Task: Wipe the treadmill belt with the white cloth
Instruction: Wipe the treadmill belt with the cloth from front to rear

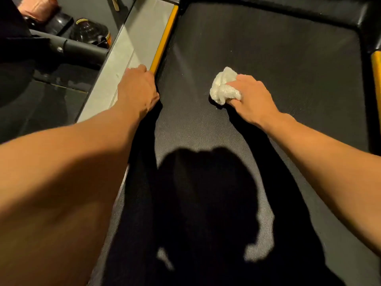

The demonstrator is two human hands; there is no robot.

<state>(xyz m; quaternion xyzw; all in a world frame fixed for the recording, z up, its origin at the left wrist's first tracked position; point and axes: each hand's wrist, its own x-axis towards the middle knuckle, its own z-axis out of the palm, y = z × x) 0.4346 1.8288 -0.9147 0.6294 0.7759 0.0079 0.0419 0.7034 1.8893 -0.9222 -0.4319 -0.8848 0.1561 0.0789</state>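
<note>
1. Your right hand (250, 99) is closed around the white cloth (224, 85), which is bunched into a wad and pressed down on the treadmill belt (278, 58).
2. The cloth sits near the middle of the belt's width, sticking out past your knuckles on the far and left side of the fist.
3. Your left hand (137, 90) rests at the belt's left edge, fingers curled down over the grey side rail (121, 50) where the yellow strip (165, 36) ends; it holds nothing loose.
4. The two hands are well apart, with bare belt between them.
5. Your head and arm shadows fall dark across the near part of the belt.
6. A black frame tube (82, 48) and dark weights (90, 32) lie left of the rail.
</note>
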